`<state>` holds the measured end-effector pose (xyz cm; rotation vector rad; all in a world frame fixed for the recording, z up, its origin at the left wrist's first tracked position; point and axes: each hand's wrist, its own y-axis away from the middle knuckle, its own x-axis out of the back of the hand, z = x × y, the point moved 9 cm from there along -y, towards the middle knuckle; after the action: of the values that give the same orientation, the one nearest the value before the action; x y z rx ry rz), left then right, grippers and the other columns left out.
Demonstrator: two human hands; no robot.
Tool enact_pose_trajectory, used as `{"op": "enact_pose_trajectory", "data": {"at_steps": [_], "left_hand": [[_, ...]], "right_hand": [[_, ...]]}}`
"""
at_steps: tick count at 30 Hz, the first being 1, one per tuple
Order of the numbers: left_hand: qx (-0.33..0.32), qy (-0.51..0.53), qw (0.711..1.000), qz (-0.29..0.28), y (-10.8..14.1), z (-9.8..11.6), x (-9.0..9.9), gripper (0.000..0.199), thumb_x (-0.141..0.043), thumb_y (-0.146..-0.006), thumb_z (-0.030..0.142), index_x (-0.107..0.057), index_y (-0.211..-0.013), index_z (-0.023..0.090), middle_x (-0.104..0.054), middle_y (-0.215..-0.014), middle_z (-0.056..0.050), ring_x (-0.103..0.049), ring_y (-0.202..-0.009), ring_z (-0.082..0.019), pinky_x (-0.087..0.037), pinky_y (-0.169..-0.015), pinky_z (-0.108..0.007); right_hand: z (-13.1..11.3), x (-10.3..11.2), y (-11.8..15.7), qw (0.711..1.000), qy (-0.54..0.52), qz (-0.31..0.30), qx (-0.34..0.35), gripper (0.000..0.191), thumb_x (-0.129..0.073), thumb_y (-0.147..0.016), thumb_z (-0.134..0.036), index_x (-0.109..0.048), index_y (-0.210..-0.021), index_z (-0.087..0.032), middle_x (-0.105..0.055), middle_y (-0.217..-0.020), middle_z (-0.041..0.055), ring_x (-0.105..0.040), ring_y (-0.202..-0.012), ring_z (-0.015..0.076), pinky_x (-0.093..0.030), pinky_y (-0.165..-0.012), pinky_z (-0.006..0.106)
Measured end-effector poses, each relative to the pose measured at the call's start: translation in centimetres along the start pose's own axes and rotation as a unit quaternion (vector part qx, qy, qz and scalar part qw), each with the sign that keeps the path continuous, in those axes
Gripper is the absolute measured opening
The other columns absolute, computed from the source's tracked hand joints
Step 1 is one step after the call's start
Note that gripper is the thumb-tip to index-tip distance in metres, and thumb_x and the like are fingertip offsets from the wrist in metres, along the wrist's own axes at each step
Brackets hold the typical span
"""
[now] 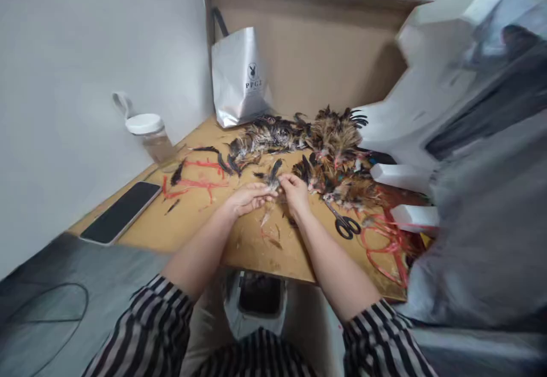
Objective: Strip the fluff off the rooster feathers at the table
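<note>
Over the middle of the wooden table, a small dark and grey feather bunch is pinched between both hands. My left hand grips its lower left side with closed fingers. On the right side, my right hand holds it between thumb and fingers. Behind the hands lies a long pile of dark feathers, with a brown feather bundle beside it. More brown feathers lie to the right, next to black-handled scissors.
Red ribbon strips lie at the left, and a red ribbon tangle at the right. A phone, a lidded jar and a silver bag stand or lie around the left side. Cardboard rises behind.
</note>
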<state>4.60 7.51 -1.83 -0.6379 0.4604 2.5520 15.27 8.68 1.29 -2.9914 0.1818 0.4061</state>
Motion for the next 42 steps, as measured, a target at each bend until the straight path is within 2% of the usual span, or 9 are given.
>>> {"op": "enact_pose_trajectory", "data": {"at_steps": [7, 11, 15, 19, 23, 30, 34, 38, 42], "left_hand": [[-0.037, 0.049, 0.997, 0.035, -0.5, 0.5, 1.2, 0.003, -0.058, -0.071, 0.007, -0.060, -0.071, 0.007, -0.063, -0.067, -0.006, -0.055, -0.054, -0.004, -0.043, -0.048, -0.010], [-0.056, 0.104, 0.993, 0.032, -0.3, 1.0, 1.3, 0.006, -0.055, -0.071, 0.003, -0.058, -0.071, 0.008, -0.061, -0.067, -0.005, -0.055, -0.054, -0.004, -0.043, -0.048, -0.010], [-0.058, 0.122, 0.991, 0.010, -0.1, 1.3, 0.7, 0.008, -0.052, -0.072, 0.001, -0.057, -0.073, 0.007, -0.059, -0.067, -0.004, -0.053, -0.052, -0.002, -0.043, -0.047, -0.008], [-0.046, 0.115, 0.992, 0.001, -0.1, 1.1, 0.5, 0.008, -0.053, -0.072, 0.002, -0.058, -0.072, 0.008, -0.059, -0.065, -0.003, -0.052, -0.050, -0.001, -0.042, -0.047, -0.008], [-0.055, 0.037, 0.998, 0.023, 0.0, 1.3, 0.8, 0.006, -0.060, -0.069, 0.009, -0.060, -0.075, 0.007, -0.062, -0.068, -0.005, -0.055, -0.053, -0.004, -0.042, -0.047, -0.010], [-0.074, -0.099, 0.990, 0.061, 0.1, 1.5, 1.1, 0.020, -0.068, -0.063, 0.023, -0.062, -0.075, 0.008, -0.064, -0.071, -0.008, -0.057, -0.053, -0.006, -0.043, -0.048, -0.013], [-0.093, -0.157, 0.981, 0.061, -0.2, 1.6, 1.2, 0.021, -0.068, -0.062, 0.027, -0.063, -0.071, 0.008, -0.063, -0.065, -0.006, -0.054, -0.050, -0.006, -0.041, -0.045, -0.014], [-0.138, -0.149, 0.974, 0.104, -0.1, 2.8, 2.3, 0.021, -0.067, -0.062, 0.029, -0.061, -0.066, 0.009, -0.059, -0.056, -0.003, -0.048, -0.042, -0.004, -0.036, -0.041, -0.013], [-0.166, -0.092, 0.971, 0.148, 0.4, 3.9, 3.4, 0.022, -0.069, -0.060, 0.029, -0.059, -0.065, 0.010, -0.057, -0.055, -0.002, -0.047, -0.043, -0.003, -0.033, -0.040, -0.012]], "right_hand": [[0.7, 0.3, -0.2, 0.999, -0.029, 0.006, -0.039, 0.025, -0.064, -0.061, -0.038, -0.056, -0.069, -0.016, -0.052, -0.056, -0.0042, -0.042, -0.043, 0.0050, -0.027, -0.039, 0.016], [1.6, -0.8, 0.0, 0.988, -0.092, -0.069, -0.107, 0.028, -0.067, -0.058, -0.037, -0.057, -0.073, -0.016, -0.058, -0.069, -0.0008, -0.042, -0.045, 0.0039, -0.027, -0.038, 0.016], [1.8, -2.4, 0.9, 0.971, -0.109, -0.149, -0.153, 0.027, -0.071, -0.054, -0.030, -0.057, -0.072, -0.016, -0.059, -0.069, -0.0012, -0.044, -0.047, 0.0040, -0.030, -0.041, 0.016], [1.6, -2.4, 0.9, 0.977, -0.096, -0.135, -0.131, 0.028, -0.072, -0.051, -0.029, -0.052, -0.066, -0.017, -0.055, -0.058, -0.0046, -0.042, -0.045, 0.0044, -0.029, -0.042, 0.016], [0.9, -1.7, 0.6, 0.991, -0.035, -0.100, -0.083, 0.027, -0.070, -0.054, -0.034, -0.049, -0.061, -0.017, -0.047, -0.047, -0.0067, -0.036, -0.040, 0.0047, -0.025, -0.040, 0.018], [-1.0, -0.7, 0.3, 0.992, 0.107, -0.051, 0.031, 0.023, -0.063, -0.059, -0.035, -0.052, -0.057, -0.015, -0.045, -0.048, -0.0056, -0.034, -0.044, 0.0055, -0.026, -0.044, 0.019], [-0.7, -1.1, 0.2, 0.987, 0.144, -0.067, 0.035, 0.022, -0.061, -0.060, -0.036, -0.053, -0.058, -0.015, -0.047, -0.050, -0.0045, -0.035, -0.045, 0.0061, -0.029, -0.046, 0.020], [-0.6, -0.9, -0.1, 0.975, 0.199, -0.095, 0.020, 0.025, -0.059, -0.061, -0.036, -0.060, -0.068, -0.013, -0.056, -0.058, -0.0007, -0.042, -0.049, 0.0075, -0.033, -0.050, 0.021], [-0.3, -0.2, -0.2, 0.938, 0.316, -0.145, 0.016, 0.024, -0.058, -0.062, -0.035, -0.062, -0.067, -0.012, -0.059, -0.060, 0.0013, -0.046, -0.051, 0.0090, -0.035, -0.052, 0.021]]}}
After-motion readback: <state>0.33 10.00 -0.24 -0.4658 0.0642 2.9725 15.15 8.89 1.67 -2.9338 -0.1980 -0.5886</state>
